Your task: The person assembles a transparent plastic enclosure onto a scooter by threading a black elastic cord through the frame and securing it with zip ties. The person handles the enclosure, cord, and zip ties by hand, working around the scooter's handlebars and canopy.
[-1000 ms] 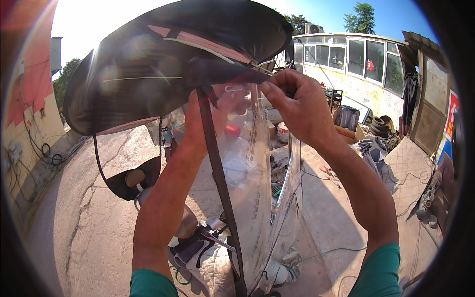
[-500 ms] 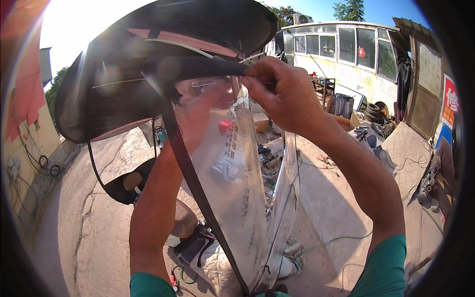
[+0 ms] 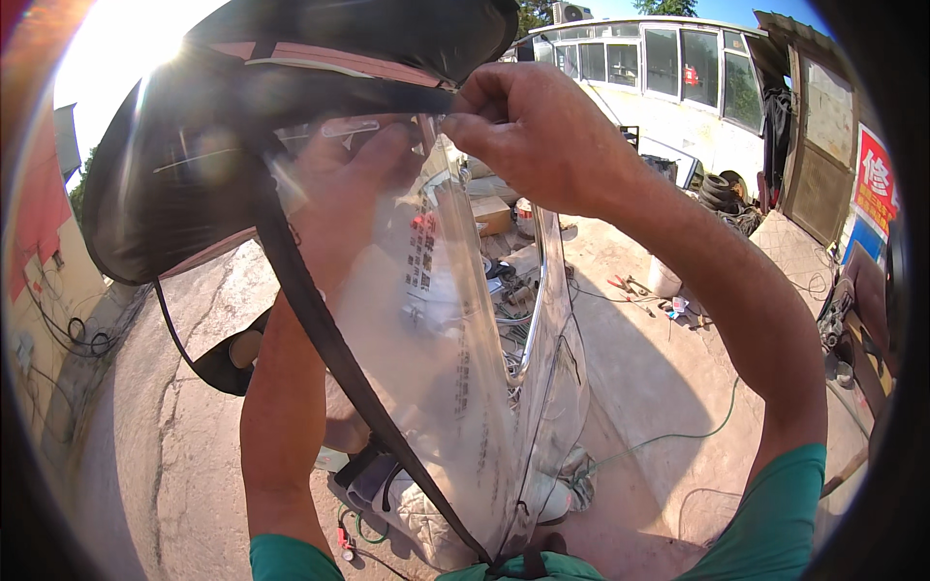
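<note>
A black fabric canopy with pale ribs and pink lining spans the upper left. From its black edge band hangs a clear plastic sheet with dark printing and a black strip slanting down its left side. My right hand is closed, thumb and fingers pinching at the band's right end. My left hand is behind the hazy sheet, just below the band; its fingers look bent, and what they hold is blurred. A bent shiny metal tube runs down right of the sheet's printing.
A black rear-view mirror hangs at left. Below are a quilted pale cover and a red-handled gauge. Pliers, a green hose and stacked tyres lie to the right, before a white windowed structure.
The canopy and both hands sit slightly higher and further left in view. My left hand has come up closer to the band. My right hand still pinches at the band's end.
</note>
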The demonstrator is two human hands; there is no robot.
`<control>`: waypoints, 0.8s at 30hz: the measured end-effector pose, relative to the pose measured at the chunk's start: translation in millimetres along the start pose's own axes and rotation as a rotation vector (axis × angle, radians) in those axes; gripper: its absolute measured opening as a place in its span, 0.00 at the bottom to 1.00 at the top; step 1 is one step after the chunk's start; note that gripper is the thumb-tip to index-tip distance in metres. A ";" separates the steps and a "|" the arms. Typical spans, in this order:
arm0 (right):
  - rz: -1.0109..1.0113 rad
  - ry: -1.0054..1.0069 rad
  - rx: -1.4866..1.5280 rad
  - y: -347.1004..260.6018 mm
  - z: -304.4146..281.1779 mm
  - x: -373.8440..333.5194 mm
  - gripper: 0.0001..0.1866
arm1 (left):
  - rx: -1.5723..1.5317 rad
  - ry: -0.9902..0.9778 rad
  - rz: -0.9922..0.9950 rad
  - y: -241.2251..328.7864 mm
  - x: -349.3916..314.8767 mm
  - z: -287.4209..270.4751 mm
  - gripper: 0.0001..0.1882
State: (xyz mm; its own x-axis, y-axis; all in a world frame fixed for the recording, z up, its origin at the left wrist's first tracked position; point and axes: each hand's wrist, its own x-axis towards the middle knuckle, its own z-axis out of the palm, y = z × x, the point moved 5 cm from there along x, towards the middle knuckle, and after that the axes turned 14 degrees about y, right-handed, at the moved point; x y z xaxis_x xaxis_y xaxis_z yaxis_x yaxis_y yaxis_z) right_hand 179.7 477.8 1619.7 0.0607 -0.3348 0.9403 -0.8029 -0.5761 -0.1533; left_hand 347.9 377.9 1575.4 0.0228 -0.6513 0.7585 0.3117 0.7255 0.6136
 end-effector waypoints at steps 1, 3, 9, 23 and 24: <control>-0.010 -0.035 -0.029 -0.8 -2.7 2.0 0.15 | -0.022 0.001 -0.004 -3.5 0.8 -0.3 0.14; -0.074 -0.047 -0.056 2.6 -2.4 4.8 0.13 | -0.064 -0.001 -0.012 -9.5 2.2 -0.4 0.12; -0.154 0.006 -0.068 7.0 0.5 2.5 0.11 | 0.069 -0.018 0.034 -7.0 3.1 0.3 0.16; 0.232 -0.059 0.081 20.5 -4.2 2.6 0.20 | 0.056 -0.004 -0.057 -3.2 -0.9 5.5 0.13; 0.194 -0.019 0.090 22.5 -2.9 2.0 0.20 | 0.060 0.000 -0.040 -2.0 -2.0 6.3 0.13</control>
State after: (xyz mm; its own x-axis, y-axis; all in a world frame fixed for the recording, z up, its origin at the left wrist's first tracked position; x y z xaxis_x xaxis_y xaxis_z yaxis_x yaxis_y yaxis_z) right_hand 160.0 466.3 1619.0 -0.0779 -0.4597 0.8847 -0.7445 -0.5634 -0.3583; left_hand 341.2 379.2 1574.0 0.0117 -0.6801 0.7330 0.2553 0.7108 0.6554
